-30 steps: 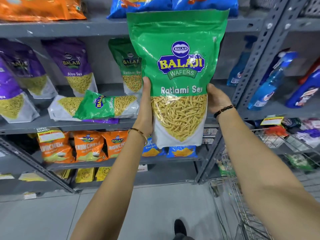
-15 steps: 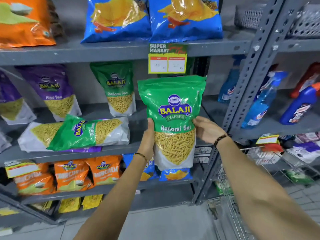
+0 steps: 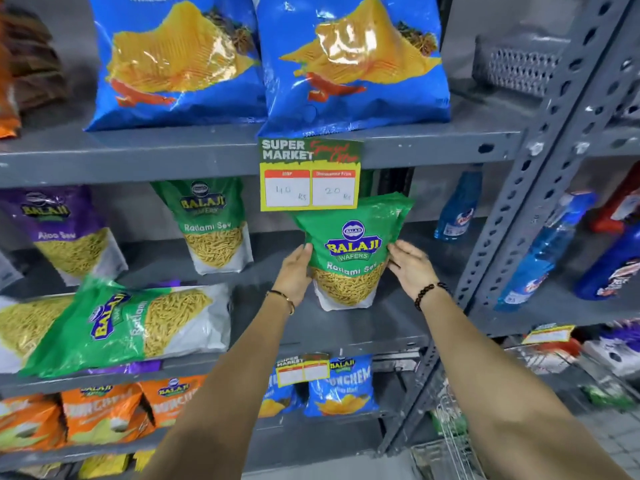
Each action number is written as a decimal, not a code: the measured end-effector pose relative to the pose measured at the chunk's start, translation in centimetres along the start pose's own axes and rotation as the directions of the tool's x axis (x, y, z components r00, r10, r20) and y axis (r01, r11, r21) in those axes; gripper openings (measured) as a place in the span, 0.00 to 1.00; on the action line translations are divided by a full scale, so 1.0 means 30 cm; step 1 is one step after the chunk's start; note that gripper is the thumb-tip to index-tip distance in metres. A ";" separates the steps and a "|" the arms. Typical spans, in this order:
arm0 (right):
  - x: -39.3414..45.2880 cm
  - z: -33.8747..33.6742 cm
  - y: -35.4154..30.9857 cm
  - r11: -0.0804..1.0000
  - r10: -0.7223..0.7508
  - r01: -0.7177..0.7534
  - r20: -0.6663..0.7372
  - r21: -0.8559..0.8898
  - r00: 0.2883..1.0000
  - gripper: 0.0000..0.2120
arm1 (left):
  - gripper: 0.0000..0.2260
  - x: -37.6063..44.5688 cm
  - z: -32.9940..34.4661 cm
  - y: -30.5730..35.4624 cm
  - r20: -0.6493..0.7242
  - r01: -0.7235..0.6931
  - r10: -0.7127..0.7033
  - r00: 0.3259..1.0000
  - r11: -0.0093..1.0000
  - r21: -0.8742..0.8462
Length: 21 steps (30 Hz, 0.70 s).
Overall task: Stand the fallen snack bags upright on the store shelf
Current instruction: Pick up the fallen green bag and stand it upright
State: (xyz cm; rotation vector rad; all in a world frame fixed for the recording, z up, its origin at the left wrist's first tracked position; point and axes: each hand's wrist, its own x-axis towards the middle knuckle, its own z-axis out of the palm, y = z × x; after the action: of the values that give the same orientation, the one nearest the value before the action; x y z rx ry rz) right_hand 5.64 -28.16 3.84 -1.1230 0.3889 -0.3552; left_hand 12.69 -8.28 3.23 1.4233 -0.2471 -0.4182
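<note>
A green Ratlami Sev bag point(image 3: 351, 249) stands upright on the grey middle shelf point(image 3: 346, 327), its top just under a price tag. My left hand point(image 3: 294, 271) presses its left edge and my right hand point(image 3: 410, 268) its right edge, so both grip it. To the left, another green Ratlami Sev bag point(image 3: 124, 323) lies on its side on top of other fallen bags point(image 3: 20, 323) near the shelf front. Behind these, a green bag point(image 3: 213, 223) and a purple Aloo Sev bag point(image 3: 65, 230) stand upright.
A yellow price tag point(image 3: 310, 174) hangs from the upper shelf, which holds two blue chip bags point(image 3: 353, 60). Blue spray bottles point(image 3: 547, 251) fill the right-hand rack past a slotted grey post point(image 3: 540, 168). Orange and blue bags sit on the shelf below. A wire cart point(image 3: 450, 452) stands at the lower right.
The green bag has gone from held up close to my head, down and forward onto the middle shelf, where it stands. Both hands moved with it and stay on its sides.
</note>
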 end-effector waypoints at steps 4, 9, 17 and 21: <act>0.014 -0.010 0.024 1.000 0.003 -0.001 -0.066 0.031 0.998 0.08 | 0.15 0.008 0.017 -0.010 0.021 0.045 -0.043 0.999 0.994 -0.097; -0.009 0.012 0.032 1.000 0.031 -0.031 -0.155 -0.001 0.987 0.13 | 0.16 -0.029 -0.011 0.004 -0.044 0.064 -0.069 0.997 0.994 -0.093; -0.214 0.109 0.167 0.982 0.151 -0.188 -0.478 -0.030 0.865 0.16 | 0.29 -0.267 -0.155 -0.048 -0.037 0.278 -0.294 0.955 0.932 -0.231; -0.332 0.220 0.270 0.969 0.192 -0.241 -0.438 -0.059 0.878 0.19 | 0.31 -0.438 -0.266 -0.075 -0.027 0.351 -0.377 0.926 0.884 -0.307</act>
State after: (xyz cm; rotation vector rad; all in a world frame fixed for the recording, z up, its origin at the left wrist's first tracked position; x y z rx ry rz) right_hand 0.64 -15.12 0.14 -1.0925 0.9305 -0.3857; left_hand 3.78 4.27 0.96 1.1835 0.1572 -0.6720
